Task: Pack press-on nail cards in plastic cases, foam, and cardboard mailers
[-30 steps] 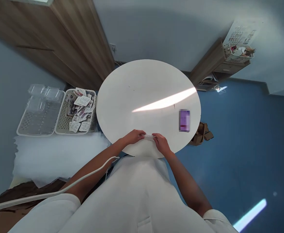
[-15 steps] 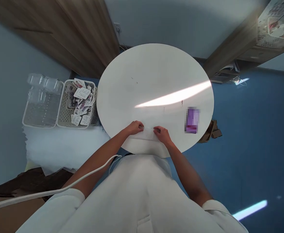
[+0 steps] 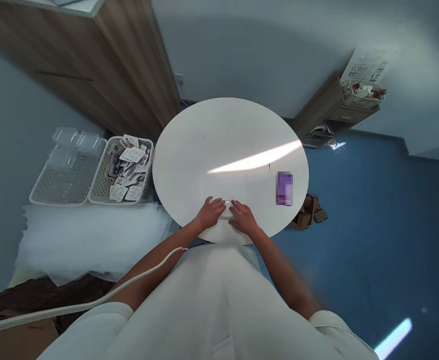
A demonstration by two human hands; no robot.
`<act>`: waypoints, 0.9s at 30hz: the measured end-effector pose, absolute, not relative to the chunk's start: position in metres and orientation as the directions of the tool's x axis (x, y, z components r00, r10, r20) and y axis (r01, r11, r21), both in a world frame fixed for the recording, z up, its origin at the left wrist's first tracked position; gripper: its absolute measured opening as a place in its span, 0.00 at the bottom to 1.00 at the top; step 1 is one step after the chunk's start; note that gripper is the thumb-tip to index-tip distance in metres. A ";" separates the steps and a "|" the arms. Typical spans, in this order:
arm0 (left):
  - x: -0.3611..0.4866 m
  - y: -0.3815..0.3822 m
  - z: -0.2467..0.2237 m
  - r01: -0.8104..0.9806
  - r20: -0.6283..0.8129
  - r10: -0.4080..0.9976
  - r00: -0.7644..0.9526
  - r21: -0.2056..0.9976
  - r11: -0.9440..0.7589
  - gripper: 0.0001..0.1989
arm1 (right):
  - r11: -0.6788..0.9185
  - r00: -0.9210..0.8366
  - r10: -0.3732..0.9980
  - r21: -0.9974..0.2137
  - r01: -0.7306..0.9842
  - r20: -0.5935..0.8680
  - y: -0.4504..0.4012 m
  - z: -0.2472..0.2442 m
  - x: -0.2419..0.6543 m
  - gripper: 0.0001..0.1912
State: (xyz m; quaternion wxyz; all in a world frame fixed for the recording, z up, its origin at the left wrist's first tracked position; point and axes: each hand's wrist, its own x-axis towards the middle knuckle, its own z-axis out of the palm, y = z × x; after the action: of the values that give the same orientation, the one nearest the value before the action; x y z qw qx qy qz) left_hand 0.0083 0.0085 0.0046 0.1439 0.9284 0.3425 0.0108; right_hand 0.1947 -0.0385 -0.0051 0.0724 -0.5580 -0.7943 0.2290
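The left hand (image 3: 211, 213) and right hand (image 3: 244, 218) stop pinching; now their fingers spread over a clear, maybe folded, sheet (image 3: 226, 214) at the table (image 3: 189, 155)'s six o'clock, seemingly flattening it.

No legible text anywhere

I cannot identify the pixelated purple object (image 3: 284, 189); left hand (image 3: 209, 213) and right hand (image 3: 244, 218) partly cover the pale piece (image 3: 226, 213).
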 end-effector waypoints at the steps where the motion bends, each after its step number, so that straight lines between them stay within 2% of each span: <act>1: 0.009 0.006 0.005 0.637 -0.084 0.641 0.762 0.273 -0.721 0.19 | 0.265 -0.363 0.918 -0.437 0.860 -0.158 -0.039 -0.007 0.194 0.24; 3: 0.010 0.002 0.005 0.649 -0.095 0.651 0.753 0.274 -0.710 0.22 | 0.255 -0.356 0.918 -0.425 0.869 -0.177 -0.036 -0.009 0.194 0.27; 9: 0.008 -0.003 0.008 0.647 -0.128 0.638 0.760 0.255 -0.719 0.29 | 0.264 -0.341 0.916 -0.319 0.910 -0.214 -0.032 0.000 0.187 0.20; 15: -0.012 -0.032 0.004 0.596 -0.093 0.595 0.799 0.257 -0.761 0.20 | 0.314 -0.367 0.914 -0.274 0.909 -0.171 -0.076 -0.002 0.164 0.18; 21: -0.019 -0.044 0.009 0.573 -0.068 0.587 0.807 0.329 -0.750 0.17 | 0.265 -0.338 0.930 -0.379 0.887 -0.142 -0.096 -0.005 0.157 0.18; 27: -0.013 -0.022 0.020 0.581 -0.162 0.572 0.804 0.417 -0.699 0.12 | 0.184 -0.306 0.937 -0.511 0.840 -0.167 -0.084 0.008 0.167 0.12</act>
State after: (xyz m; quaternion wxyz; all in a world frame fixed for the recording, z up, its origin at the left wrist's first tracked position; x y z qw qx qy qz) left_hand -0.0128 -0.0217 0.0201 0.2295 0.9216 0.3129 -0.0102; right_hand 0.1666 -0.0835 0.0079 0.0921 -0.5817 -0.7638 0.2642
